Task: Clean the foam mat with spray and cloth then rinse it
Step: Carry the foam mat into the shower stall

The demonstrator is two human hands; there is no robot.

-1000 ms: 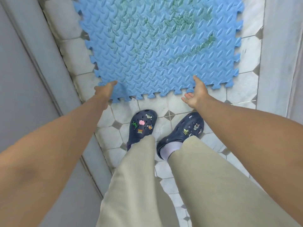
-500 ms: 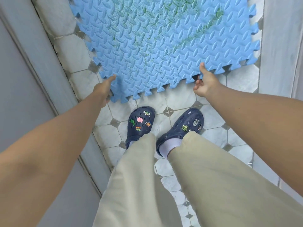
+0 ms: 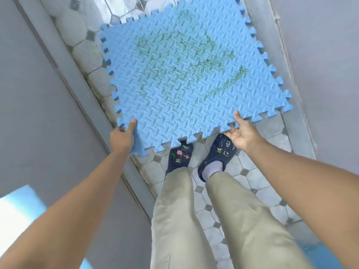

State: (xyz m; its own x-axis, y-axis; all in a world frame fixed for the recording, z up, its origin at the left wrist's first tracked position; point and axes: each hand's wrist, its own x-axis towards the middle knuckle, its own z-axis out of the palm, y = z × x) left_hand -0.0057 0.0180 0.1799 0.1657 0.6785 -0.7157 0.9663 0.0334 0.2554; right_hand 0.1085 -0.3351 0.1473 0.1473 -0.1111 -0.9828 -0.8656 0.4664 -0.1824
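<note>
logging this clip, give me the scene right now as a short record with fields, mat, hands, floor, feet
mat: blue foam mat, interlocking edges, green stains across the middle, near edge lifted
left hand: left hand grips the near left corner, thumb on top
right hand: right hand grips the near edge, fingers underneath
floor: pale octagonal tile floor
feet: navy clogs with charms, partly under the mat's edge

- Foam mat (image 3: 184,84), its near edge raised off the floor, spans nearly the whole tiled floor (image 3: 258,195) between the grey wall (image 3: 38,94) on the left and the pale wall (image 3: 320,65) on the right.
- Narrow tile strips lie open beside both mat edges.
- Bare tiles near the clogs (image 3: 179,156) lie open.
</note>
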